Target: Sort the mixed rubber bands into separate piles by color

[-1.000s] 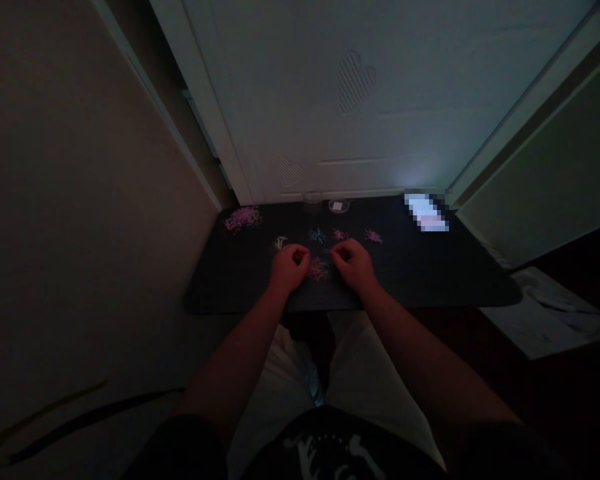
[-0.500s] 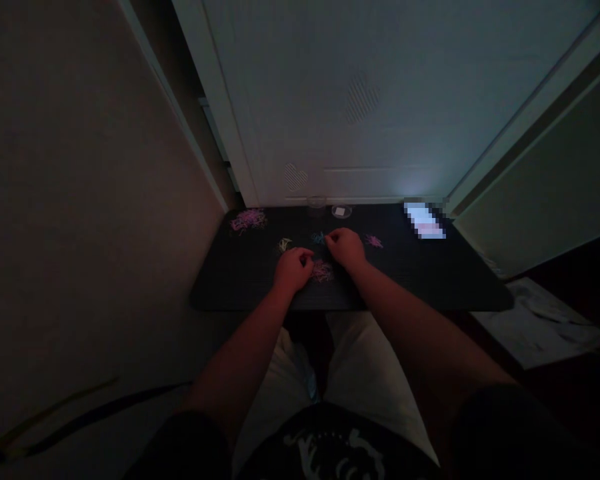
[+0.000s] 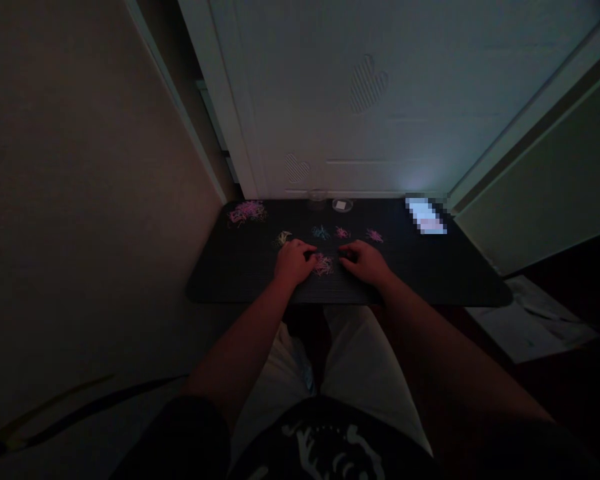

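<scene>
Thin coloured strands that look like small rubber bands lie in heaps on a dark table (image 3: 240,267). My left hand (image 3: 295,262) rests at the left side of a pink pile (image 3: 323,265), fingers curled, with a gap between thumb and forefinger. Right of that pile is my right hand (image 3: 365,261), thumb and forefinger apart; I see nothing held in it. Beyond the hands sit a yellowish bunch (image 3: 284,237), a teal bunch (image 3: 321,232), a deep pink bunch (image 3: 342,233) and a pink-purple bunch (image 3: 375,235). The low light hides fine detail at the fingertips.
A larger pink-purple heap (image 3: 247,212) occupies the far left corner. Along the back edge stand a clear container (image 3: 317,199) and a round clear lid (image 3: 343,205) with a white square. A lit, blurred phone (image 3: 427,216) lies far right. A white panel (image 3: 330,100) rises behind the table.
My right hand has drawn back from the teal bunch, moving right and nearer to me, uncovering the deep pink bunch. My left hand stays beside the pink pile. The view has shifted slightly.
</scene>
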Demonstrator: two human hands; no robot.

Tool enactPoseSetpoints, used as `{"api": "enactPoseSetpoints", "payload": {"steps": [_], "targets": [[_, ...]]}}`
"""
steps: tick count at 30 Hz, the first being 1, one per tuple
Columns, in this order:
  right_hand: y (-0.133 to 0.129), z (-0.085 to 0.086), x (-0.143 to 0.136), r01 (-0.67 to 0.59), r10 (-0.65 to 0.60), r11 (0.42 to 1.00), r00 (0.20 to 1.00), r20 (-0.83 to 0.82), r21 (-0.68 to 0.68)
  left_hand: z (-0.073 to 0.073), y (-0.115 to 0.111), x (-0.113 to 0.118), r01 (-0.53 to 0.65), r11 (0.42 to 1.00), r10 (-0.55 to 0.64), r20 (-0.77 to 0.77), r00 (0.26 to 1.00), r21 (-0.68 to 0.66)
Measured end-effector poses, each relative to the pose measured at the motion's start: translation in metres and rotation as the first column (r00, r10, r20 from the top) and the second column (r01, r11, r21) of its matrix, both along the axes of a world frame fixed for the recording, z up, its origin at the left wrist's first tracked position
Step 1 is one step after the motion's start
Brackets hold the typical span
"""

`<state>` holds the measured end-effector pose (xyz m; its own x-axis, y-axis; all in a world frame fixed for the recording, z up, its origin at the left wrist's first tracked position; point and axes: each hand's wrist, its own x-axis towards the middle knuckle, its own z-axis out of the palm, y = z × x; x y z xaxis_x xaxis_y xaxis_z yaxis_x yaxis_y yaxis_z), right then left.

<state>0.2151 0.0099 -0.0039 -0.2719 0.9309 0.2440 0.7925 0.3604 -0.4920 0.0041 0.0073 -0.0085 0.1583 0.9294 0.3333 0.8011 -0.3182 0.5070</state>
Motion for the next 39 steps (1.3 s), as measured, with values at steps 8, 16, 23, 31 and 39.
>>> {"api": "enactPoseSetpoints", "payload": {"steps": [8,16,23,31,39], "targets": [[0.000,-0.003,-0.015,0.021,-0.021,1.000,0.999,-0.027,-0.007,0.004,-0.001,0.000,0.027,1.000,-0.027,-0.020,0.999,0.012],[-0.002,-0.007,-0.012,0.057,-0.057,0.998,0.986,-0.156,-0.004,0.006,-0.003,0.000,0.035,0.996,-0.026,0.104,0.994,-0.079],[-0.003,-0.006,-0.011,0.057,-0.061,0.998,0.979,-0.196,-0.027,0.008,-0.004,0.000,0.034,0.994,-0.018,0.148,0.989,-0.107],[-0.006,-0.004,-0.011,0.071,-0.074,0.997,0.974,-0.214,-0.024,0.007,-0.004,0.000,0.037,0.993,-0.019,0.149,0.989,-0.113],[-0.005,-0.004,-0.012,0.072,-0.085,0.995,0.969,-0.233,-0.063,0.009,-0.006,0.000,0.073,0.988,-0.060,0.099,0.993,-0.137]]}}
